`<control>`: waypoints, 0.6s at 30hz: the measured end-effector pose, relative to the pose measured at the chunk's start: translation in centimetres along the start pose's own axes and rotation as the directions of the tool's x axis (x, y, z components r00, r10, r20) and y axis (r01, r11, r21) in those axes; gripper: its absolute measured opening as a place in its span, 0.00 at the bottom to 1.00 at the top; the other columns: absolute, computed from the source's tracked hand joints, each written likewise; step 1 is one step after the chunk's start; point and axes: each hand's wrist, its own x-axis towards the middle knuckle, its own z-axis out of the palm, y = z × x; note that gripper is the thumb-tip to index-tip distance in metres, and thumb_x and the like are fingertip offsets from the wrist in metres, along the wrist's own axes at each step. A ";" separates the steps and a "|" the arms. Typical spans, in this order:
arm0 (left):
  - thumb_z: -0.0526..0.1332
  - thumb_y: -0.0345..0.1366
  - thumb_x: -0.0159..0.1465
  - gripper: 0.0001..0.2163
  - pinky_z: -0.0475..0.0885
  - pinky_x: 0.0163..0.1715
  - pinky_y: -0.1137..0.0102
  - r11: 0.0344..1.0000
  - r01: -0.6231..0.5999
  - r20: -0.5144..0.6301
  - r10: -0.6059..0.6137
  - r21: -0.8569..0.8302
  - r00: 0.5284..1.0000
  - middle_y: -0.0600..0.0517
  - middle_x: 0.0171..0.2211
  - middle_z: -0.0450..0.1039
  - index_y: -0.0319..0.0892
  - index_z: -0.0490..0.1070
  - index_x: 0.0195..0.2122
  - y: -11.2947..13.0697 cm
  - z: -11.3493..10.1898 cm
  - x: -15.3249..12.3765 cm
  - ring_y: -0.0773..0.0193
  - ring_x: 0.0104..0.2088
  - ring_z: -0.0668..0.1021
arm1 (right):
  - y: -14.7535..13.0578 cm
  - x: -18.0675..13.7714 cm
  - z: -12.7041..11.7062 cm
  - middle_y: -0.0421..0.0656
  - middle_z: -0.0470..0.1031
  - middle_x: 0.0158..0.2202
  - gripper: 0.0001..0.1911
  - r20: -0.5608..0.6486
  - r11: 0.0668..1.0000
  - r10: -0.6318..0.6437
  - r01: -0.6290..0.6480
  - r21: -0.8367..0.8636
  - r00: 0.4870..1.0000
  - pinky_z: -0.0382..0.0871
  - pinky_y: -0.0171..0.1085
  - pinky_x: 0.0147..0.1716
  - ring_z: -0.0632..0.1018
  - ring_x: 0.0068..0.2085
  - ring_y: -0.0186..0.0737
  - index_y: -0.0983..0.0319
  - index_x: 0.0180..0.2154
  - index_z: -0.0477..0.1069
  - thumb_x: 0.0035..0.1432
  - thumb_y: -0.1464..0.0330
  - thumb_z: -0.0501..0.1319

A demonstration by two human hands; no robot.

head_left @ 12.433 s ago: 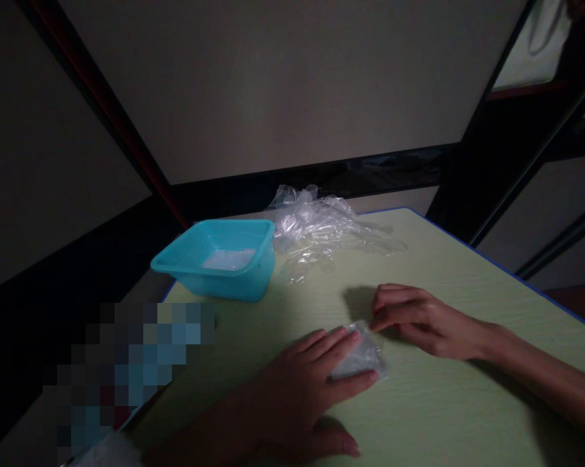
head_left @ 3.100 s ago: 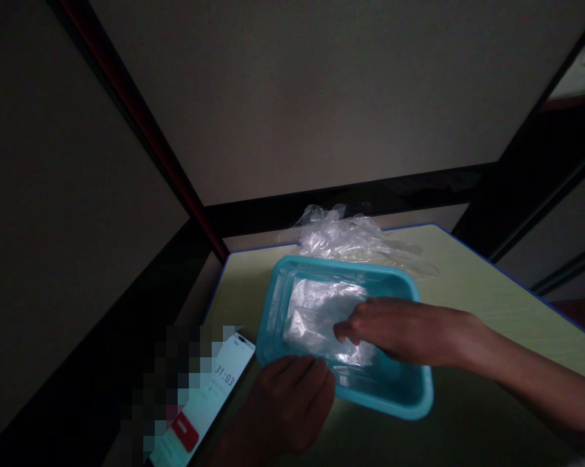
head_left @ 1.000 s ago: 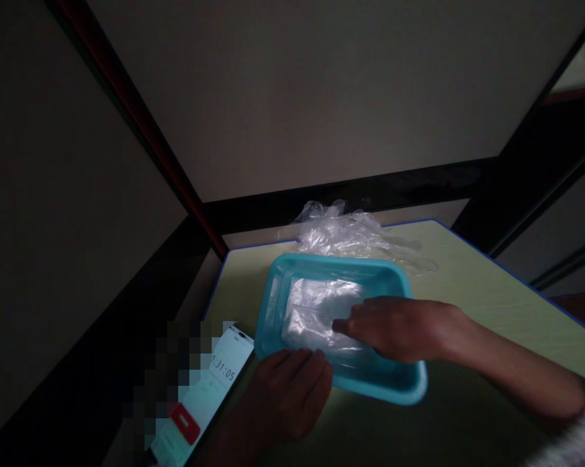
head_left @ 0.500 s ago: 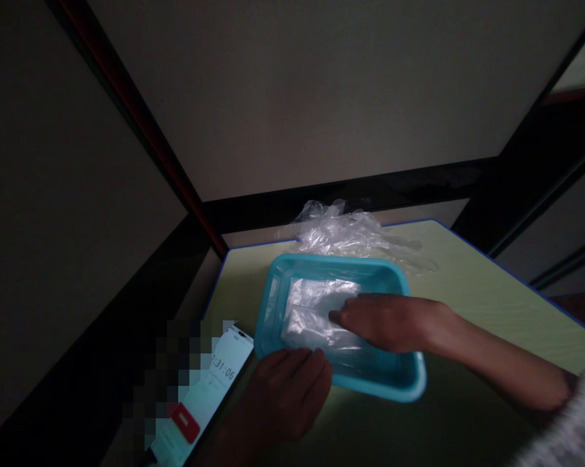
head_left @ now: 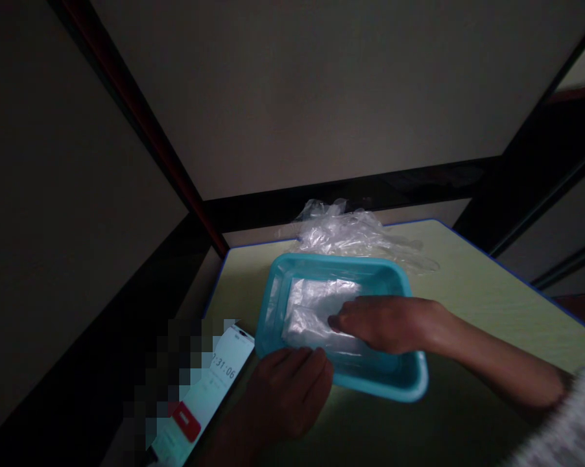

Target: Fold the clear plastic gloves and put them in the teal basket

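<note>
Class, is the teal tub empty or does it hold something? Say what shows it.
Not empty: clear plastic lies flat inside the tub, with the right hand resting on it.

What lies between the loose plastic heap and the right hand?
In the head view, the far rim of the teal tub and the folded clear plastic inside it.

Room was pretty dim, just a plain greyish wall (head_left: 322, 91) behind everything. Dark frame bars ran across it: one slanted bar (head_left: 146, 139) with a reddish edge on the left, and a black rail (head_left: 351, 188) along the back of the pale green, blue-edged worktop (head_left: 472, 285).
</note>
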 end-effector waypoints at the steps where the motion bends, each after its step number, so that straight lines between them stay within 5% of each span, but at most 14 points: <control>1: 0.43 0.25 0.68 0.16 0.72 0.21 0.72 1.000 0.000 0.000 0.000 0.000 1.000 0.50 0.28 0.77 0.36 0.69 0.33 0.0 0.0 0.0 0.66 0.24 0.77 | 0.0 0.0 0.0 0.53 0.76 0.44 0.16 0.003 1.000 0.017 -0.017 -0.001 1.000 0.71 0.36 0.40 0.76 0.45 0.46 0.71 0.47 0.70 0.58 0.82 0.54; 13: 0.43 0.25 0.68 0.16 0.73 0.22 0.72 1.000 0.004 -0.004 -0.004 0.002 1.000 0.50 0.29 0.77 0.36 0.69 0.33 -0.1 -0.2 0.1 0.66 0.26 0.78 | 0.0 -0.2 0.1 0.52 0.76 0.44 0.16 -0.018 0.999 0.041 -0.041 0.021 0.999 0.70 0.38 0.42 0.76 0.46 0.47 0.67 0.47 0.71 0.57 0.81 0.55; 18: 0.44 0.25 0.68 0.15 0.73 0.23 0.72 1.000 0.000 0.001 0.000 0.003 1.000 0.51 0.30 0.78 0.36 0.70 0.34 -0.1 -0.2 0.0 0.66 0.26 0.78 | 0.4 -0.2 1.1 0.50 0.77 0.41 0.17 -0.128 0.999 0.013 -0.010 0.031 0.992 0.71 0.39 0.42 0.77 0.44 0.46 0.65 0.46 0.73 0.56 0.81 0.56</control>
